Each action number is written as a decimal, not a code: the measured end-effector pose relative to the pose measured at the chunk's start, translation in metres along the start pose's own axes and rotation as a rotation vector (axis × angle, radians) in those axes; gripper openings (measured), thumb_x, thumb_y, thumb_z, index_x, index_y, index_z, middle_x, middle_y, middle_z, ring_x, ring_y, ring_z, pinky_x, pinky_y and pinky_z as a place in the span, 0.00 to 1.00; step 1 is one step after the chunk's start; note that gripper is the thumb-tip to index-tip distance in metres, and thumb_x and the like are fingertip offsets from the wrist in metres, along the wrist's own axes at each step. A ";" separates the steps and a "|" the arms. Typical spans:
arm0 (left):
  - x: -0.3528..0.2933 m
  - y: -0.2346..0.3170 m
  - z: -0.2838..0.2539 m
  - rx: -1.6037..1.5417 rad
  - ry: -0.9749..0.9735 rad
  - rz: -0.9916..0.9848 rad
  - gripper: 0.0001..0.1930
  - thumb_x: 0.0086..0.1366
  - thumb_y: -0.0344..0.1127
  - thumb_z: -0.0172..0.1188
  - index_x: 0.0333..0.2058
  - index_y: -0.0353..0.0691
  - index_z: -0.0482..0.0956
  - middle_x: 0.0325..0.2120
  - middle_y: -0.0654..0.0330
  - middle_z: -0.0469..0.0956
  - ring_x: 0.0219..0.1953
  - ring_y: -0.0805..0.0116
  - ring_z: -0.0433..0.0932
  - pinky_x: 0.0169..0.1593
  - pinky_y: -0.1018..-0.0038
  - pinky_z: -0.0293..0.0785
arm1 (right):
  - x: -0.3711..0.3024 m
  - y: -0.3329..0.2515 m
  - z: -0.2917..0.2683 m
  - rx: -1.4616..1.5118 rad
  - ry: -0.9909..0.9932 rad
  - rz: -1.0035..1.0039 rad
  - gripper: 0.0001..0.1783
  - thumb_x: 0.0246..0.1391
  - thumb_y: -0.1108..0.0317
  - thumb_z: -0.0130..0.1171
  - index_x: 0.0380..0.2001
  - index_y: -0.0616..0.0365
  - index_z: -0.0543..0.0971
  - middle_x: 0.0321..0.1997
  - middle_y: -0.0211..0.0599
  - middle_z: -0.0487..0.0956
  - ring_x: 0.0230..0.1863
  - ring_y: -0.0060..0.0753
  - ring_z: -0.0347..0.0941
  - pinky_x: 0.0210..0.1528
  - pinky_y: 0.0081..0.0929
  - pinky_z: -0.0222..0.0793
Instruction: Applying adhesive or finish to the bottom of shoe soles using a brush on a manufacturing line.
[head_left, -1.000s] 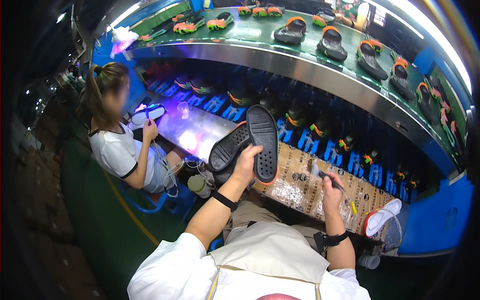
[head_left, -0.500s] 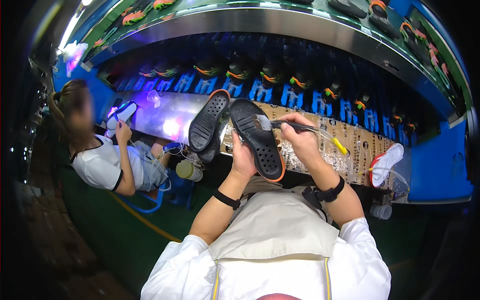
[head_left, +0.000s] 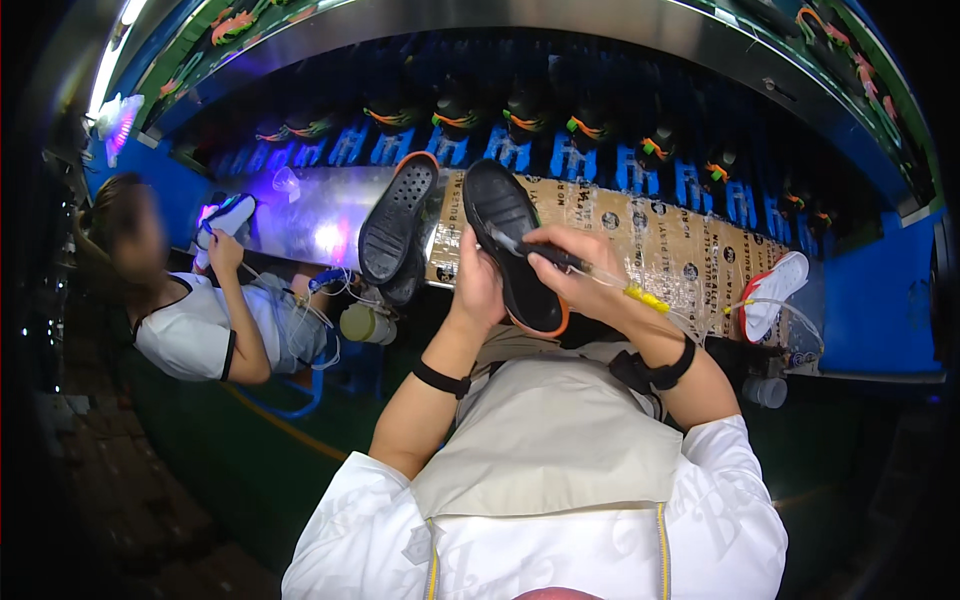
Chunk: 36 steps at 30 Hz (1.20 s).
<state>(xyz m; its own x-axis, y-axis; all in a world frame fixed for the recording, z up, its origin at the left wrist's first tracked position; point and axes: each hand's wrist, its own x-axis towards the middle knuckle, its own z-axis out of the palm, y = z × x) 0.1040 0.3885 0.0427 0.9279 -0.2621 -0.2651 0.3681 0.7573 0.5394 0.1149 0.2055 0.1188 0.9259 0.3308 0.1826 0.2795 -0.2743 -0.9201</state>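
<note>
My left hand [head_left: 482, 288] is closed on the near-left edge of a black shoe sole [head_left: 495, 202] with an orange rim at its near end. The sole is tilted over the front of the bench. My right hand [head_left: 580, 268] grips a dark-handled brush [head_left: 560, 256], whose pale bristles touch the middle of the sole's inner face. A clear tube and yellow wrapping run from the handle's rear end. Left of my hands, another black sole [head_left: 397, 222] with holes leans over a further dark one [head_left: 405, 275] at the bench edge.
Cardboard [head_left: 665, 240] covers part of the metal bench [head_left: 300, 215]. A white-and-red sole [head_left: 777, 295] lies at its right, beside tubing. Behind runs a row of blue stands [head_left: 570, 158] with dark shoe uppers. At left, a person [head_left: 190, 310] works on a white sole beside a container [head_left: 367, 324].
The brush has moved left and nearer along the sole, and the sole's holed near part is now in shade. The whole view has shifted slightly.
</note>
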 end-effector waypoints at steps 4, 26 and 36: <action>0.001 0.006 -0.015 0.007 -0.061 -0.025 0.44 0.77 0.71 0.24 0.66 0.40 0.71 0.57 0.51 0.79 0.62 0.53 0.77 0.67 0.56 0.72 | -0.008 -0.019 -0.035 -0.193 -0.337 0.049 0.15 0.53 0.66 0.69 0.44 0.56 0.87 0.38 0.49 0.86 0.41 0.49 0.85 0.46 0.38 0.79; -0.008 -0.003 0.014 -0.060 -0.092 0.015 0.41 0.76 0.72 0.30 0.67 0.45 0.69 0.60 0.58 0.77 0.61 0.61 0.78 0.66 0.60 0.75 | 0.019 -0.006 -0.025 0.066 -0.221 -0.188 0.15 0.55 0.73 0.67 0.47 0.60 0.87 0.44 0.43 0.88 0.45 0.37 0.84 0.50 0.32 0.78; 0.004 0.034 0.018 -0.106 -0.008 0.112 0.45 0.71 0.76 0.32 0.57 0.39 0.76 0.42 0.46 0.83 0.44 0.49 0.83 0.55 0.55 0.81 | 0.006 -0.035 -0.016 0.180 -0.295 -0.172 0.14 0.54 0.71 0.71 0.45 0.56 0.89 0.39 0.40 0.87 0.40 0.40 0.81 0.47 0.35 0.73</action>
<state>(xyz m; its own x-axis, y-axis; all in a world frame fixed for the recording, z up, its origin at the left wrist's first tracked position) 0.1214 0.4019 0.0742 0.9634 -0.1768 -0.2016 0.2542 0.8410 0.4775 0.1152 0.2027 0.1578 0.7489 0.6113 0.2557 0.3506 -0.0381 -0.9357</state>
